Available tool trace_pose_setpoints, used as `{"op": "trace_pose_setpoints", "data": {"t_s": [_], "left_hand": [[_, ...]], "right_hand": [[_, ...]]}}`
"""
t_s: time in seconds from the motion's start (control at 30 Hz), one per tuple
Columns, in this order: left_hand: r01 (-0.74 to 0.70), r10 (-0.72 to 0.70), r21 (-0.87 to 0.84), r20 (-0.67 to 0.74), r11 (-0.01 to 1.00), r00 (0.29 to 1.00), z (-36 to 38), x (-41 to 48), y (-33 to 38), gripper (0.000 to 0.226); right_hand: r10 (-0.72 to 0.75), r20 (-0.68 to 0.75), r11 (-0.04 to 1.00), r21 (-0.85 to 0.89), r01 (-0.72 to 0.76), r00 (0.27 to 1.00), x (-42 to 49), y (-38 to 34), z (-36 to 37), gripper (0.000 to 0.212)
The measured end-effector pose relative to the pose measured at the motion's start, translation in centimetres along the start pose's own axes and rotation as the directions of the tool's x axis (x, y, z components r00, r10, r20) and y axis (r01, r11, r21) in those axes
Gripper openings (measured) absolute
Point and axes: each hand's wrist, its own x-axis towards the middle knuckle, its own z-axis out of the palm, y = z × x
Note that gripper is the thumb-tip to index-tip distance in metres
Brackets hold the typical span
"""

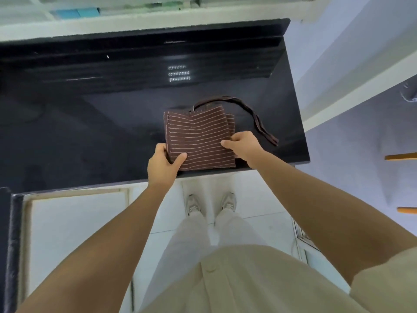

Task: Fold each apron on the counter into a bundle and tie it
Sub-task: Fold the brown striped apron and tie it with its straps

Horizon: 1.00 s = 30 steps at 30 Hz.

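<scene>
A brown apron with thin pale stripes lies folded into a rough square near the front edge of the black counter. Its dark strap curls out from the top of the fold and trails to the right. My left hand grips the near left corner of the fold, thumb on top. My right hand pinches the right edge of the folded cloth, thumb on the upper layer.
The counter's right end is close to the apron, next to a pale wall. A raised black ledge runs along the back. Below the front edge are white floor tiles and my shoes.
</scene>
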Motion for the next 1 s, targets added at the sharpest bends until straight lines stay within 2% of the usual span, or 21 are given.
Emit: {"op": "trace_pose_setpoints", "data": {"t_s": [0.1,0.17,0.23,0.47,0.57,0.7,0.77,0.9,0.97,1.0], "left_hand": [[0.009,-0.003,-0.088,0.065,0.996,0.998,0.1,-0.2,-0.2,0.044],[0.014,-0.009,-0.062,0.087,0.998,0.996,0.0,-0.1,-0.2,0.039],[0.008,-0.006,-0.015,0.093,1.0,0.996,-0.1,-0.1,-0.1,0.031],[0.061,-0.059,-0.039,0.069,0.997,0.996,-0.1,0.2,-0.9,0.026],[0.059,-0.057,-0.035,0.054,0.998,0.997,-0.1,0.0,-1.2,0.023],[0.044,-0.044,0.069,-0.004,0.997,0.999,0.4,0.1,-1.1,0.022],[0.039,-0.033,0.155,-0.037,0.987,0.999,0.6,0.4,-1.2,0.022],[0.081,-0.041,0.368,-0.114,0.927,0.993,1.3,0.6,-1.2,0.031],[0.062,0.03,0.46,-0.191,0.886,0.981,1.3,0.0,-1.0,0.035],[0.003,0.127,0.5,-0.226,0.866,0.966,1.1,-0.3,-0.8,0.037]], "right_hand": [[-0.002,-0.022,0.995,0.097,0.004,1.0,-0.6,1.6,-0.3,0.023],[0.009,-0.006,0.972,0.235,-0.007,1.0,-1.2,1.6,-0.3,0.013],[0.014,-0.008,0.955,0.296,-0.01,1.0,-1.7,1.6,-0.1,0.01],[-0.095,-0.09,0.968,0.225,0.113,0.991,-2.2,2.6,1.2,0.019],[-0.105,-0.116,0.986,0.114,0.118,0.988,-2.2,2.9,1.7,0.017],[-0.107,-0.234,0.994,-0.047,0.098,0.966,-2.1,2.9,2.9,0.01],[-0.107,-0.278,0.994,-0.057,0.095,0.955,-2.3,3.0,3.2,0.006],[-0.099,-0.323,0.995,-0.036,0.093,0.941,-2.4,3.5,3.0,0.012],[-0.085,-0.337,0.996,-0.027,0.081,0.938,-2.3,3.3,3.0,0.013],[-0.08,-0.336,0.997,-0.026,0.075,0.938,-2.2,3.2,3.0,0.016]]}}
